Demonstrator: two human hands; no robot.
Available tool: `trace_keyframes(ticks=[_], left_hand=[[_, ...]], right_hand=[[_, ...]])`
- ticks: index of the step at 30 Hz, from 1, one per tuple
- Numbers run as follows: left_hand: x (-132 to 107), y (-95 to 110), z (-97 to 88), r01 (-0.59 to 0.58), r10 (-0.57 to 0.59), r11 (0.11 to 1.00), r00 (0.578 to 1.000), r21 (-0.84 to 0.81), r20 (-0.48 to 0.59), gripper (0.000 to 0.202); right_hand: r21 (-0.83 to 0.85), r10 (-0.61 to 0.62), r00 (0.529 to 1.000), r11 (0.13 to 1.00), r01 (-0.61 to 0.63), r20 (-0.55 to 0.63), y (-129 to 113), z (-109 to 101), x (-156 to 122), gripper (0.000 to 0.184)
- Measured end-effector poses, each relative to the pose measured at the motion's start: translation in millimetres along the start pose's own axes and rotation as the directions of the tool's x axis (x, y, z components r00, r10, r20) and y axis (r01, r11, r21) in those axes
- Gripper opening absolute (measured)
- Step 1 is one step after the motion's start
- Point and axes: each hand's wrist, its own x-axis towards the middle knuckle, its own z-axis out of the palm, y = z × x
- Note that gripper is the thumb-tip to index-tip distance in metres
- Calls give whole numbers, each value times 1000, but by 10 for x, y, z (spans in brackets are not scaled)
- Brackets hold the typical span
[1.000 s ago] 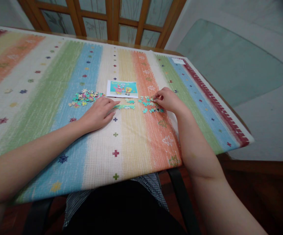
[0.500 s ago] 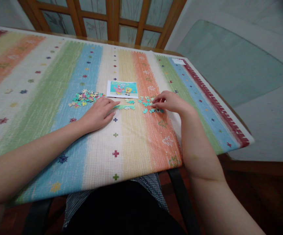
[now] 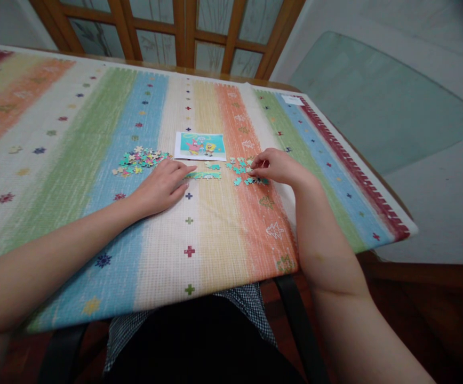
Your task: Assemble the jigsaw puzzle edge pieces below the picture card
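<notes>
My left hand (image 3: 166, 184) rests on the table with its fingers stretched out. Its fingertips touch the left end of a narrow joined strip of jigsaw puzzle (image 3: 207, 175). A short blue-green puzzle section (image 3: 213, 166) lies just above that strip. On the right, my right hand (image 3: 273, 165) is bent over loose puzzle pieces (image 3: 239, 169), thumb and forefinger pinched at a small piece mostly covered by the fingertips. More dark and teal pieces (image 3: 257, 181) lie below those fingers. A reference picture (image 3: 202, 146) with cartoon figures lies flat beyond both hands.
A heap of mixed puzzle pieces (image 3: 137, 160) sits left of the picture, beyond my left hand. A striped cloth (image 3: 223, 229) covers the table. A small white label (image 3: 291, 100) lies near the far right corner. Wooden glazed doors (image 3: 183, 37) stand behind the table.
My right hand's fingers have lifted and shifted very slightly over the loose pieces. My left hand and the puzzle strip stay in place.
</notes>
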Motion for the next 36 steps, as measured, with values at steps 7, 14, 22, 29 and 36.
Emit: trace_keyframes(ticks=[7, 14, 22, 29, 36], left_hand=[[-1, 6, -5, 3, -3, 1000, 1000, 6, 2, 45], [-4, -9, 15, -3, 3, 1000, 1000, 2, -11, 45], [-8, -6, 10, 3, -3, 1000, 1000, -4, -13, 45], [-9, -7, 12, 10, -11, 1000, 1000, -17, -2, 46], [-10, 1, 9, 11, -11, 1000, 1000, -15, -8, 45]], right_hand=[[8, 46, 999, 999, -46, -2, -12, -6, -18, 16], [1, 47, 999, 999, -47, -17, -16, -11, -20, 16], [2, -59, 995, 998, 59, -86, -24, 13, 5, 10], [-40, -242, 951, 970, 239, -194, -256, 124, 23, 17], [-10, -163, 971, 986, 164, -173, -246, 33, -22, 19]])
